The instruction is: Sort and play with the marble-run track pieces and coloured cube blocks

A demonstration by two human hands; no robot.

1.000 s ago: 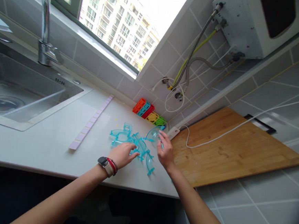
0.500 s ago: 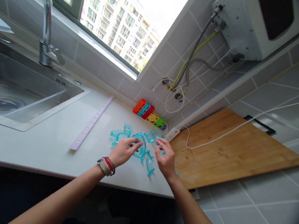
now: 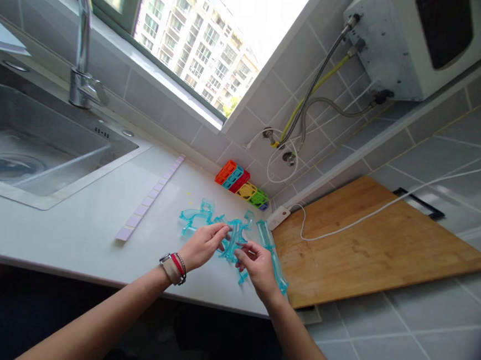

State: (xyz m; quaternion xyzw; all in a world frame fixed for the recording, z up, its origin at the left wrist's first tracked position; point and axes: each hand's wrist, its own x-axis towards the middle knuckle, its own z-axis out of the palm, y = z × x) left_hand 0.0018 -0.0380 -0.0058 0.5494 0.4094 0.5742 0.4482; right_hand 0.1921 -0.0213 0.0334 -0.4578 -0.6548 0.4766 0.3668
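Observation:
Between my hands is a curved, see-through turquoise plastic track piece (image 3: 231, 243), held a little above the counter. My left hand (image 3: 202, 247), with a watch and bracelets at the wrist, pinches its left side. My right hand (image 3: 257, 265) has its thumb and fingers closed at the right edge of the same piece. Several more turquoise pieces lie around: a branching one (image 3: 198, 215) beyond my left hand, a curved one (image 3: 248, 220) behind the held piece, and long straight channels (image 3: 278, 272) along the board. Part of a small piece (image 3: 242, 278) shows below my right fingers.
A row of coloured plastic blocks (image 3: 240, 183) stands against the wall. To the left lie a pale purple strip (image 3: 147, 201) and a steel sink (image 3: 119, 156) with a tap (image 3: 79, 87). A wooden board (image 3: 369, 240), power strip (image 3: 278, 217) and white cable (image 3: 345, 227) border the right.
My right hand has moved down and left, from a curved piece at the back to the track piece by my left hand. The straight channels at the right have come into view.

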